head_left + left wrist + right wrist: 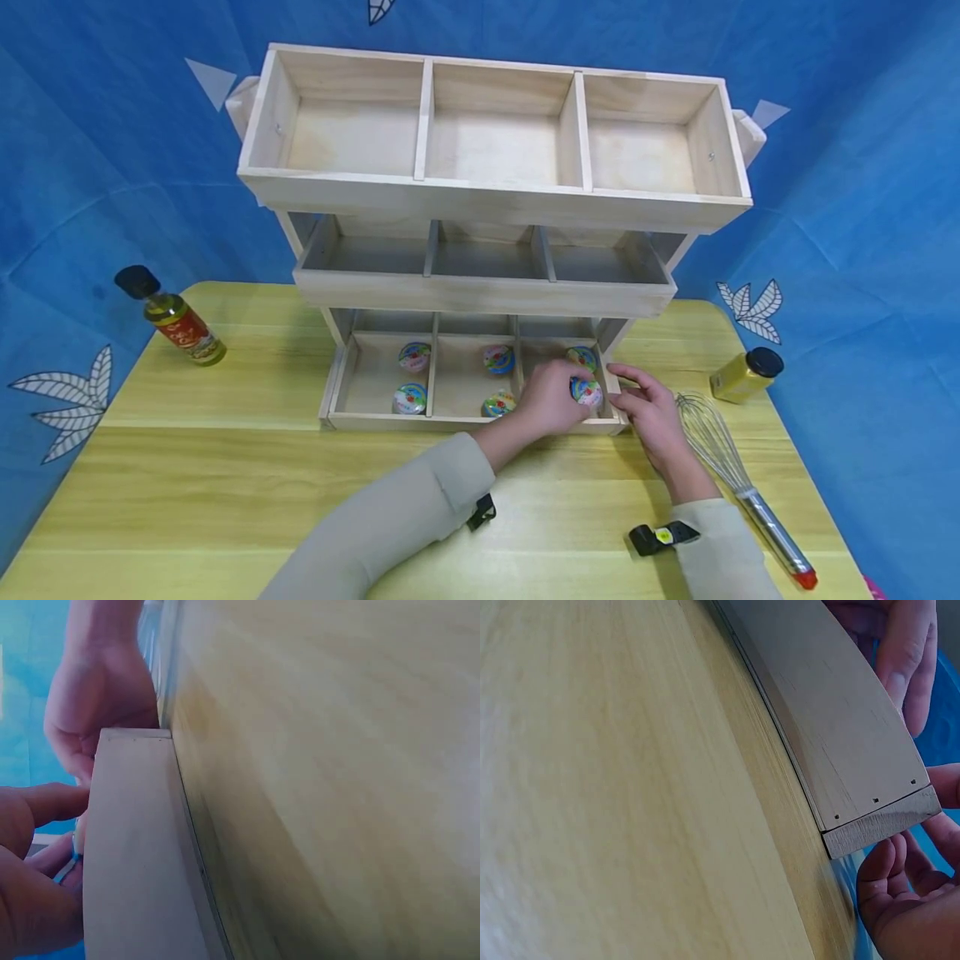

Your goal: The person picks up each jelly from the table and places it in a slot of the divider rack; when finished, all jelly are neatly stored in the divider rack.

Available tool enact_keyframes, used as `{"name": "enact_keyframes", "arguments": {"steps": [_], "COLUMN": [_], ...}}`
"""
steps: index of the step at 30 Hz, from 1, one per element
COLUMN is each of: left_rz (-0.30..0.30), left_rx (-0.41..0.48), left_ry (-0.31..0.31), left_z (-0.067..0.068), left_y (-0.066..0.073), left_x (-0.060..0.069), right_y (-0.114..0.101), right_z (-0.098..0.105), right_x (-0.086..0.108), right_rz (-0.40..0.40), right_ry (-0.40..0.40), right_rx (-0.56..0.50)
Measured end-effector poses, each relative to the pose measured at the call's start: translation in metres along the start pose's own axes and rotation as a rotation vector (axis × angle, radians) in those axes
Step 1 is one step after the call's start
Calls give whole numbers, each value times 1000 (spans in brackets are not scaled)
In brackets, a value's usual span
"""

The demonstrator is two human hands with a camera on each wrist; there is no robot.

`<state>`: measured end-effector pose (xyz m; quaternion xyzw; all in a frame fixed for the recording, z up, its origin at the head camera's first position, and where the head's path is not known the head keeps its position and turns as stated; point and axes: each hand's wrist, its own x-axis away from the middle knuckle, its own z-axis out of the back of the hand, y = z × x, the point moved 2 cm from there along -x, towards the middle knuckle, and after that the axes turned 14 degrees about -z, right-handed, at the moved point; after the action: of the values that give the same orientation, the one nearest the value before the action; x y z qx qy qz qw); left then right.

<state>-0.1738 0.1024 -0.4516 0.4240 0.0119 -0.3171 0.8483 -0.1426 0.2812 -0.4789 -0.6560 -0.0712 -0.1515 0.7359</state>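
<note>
My left hand [555,396] reaches into the right compartment of the bottom tray. Its fingers hold a small round jelly cup [587,392] with a printed blue-and-white lid. Just behind it lies another jelly cup [581,359], partly covered by the hand. At the tray's right end wall [612,392], my right hand [656,417] touches the wood with thumb and forefinger apart. In the right wrist view the right hand [919,892] has its other fingers bent beside the end board [885,821]. The left wrist view shows the left hand [34,877] behind the tray's front board [139,847].
Jelly cups also lie in the left [410,398] and middle [498,359] compartments. Two upper wooden tiers [495,200] overhang the bottom tray. A whisk [750,492] and a yellow jar [742,377] stand right of the shelf. An oil bottle [180,321] is at left.
</note>
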Motion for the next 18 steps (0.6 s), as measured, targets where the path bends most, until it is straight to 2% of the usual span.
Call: {"name": "enact_keyframes", "arguments": {"steps": [6, 9, 18], "left_rz": [120, 153, 217], "left_rx": [30, 28, 95], "left_ry": [-63, -91, -192], "left_z": [-1, -2, -3], "left_y": [-3, -4, -7], "left_x": [-6, -8, -13], "right_y": [0, -1, 0], "right_z": [0, -1, 0], "right_x": [0, 0, -2], "right_rz": [-6, -7, -3], "right_ry": [-2, 3, 5], "right_rx": [-8, -9, -6]}}
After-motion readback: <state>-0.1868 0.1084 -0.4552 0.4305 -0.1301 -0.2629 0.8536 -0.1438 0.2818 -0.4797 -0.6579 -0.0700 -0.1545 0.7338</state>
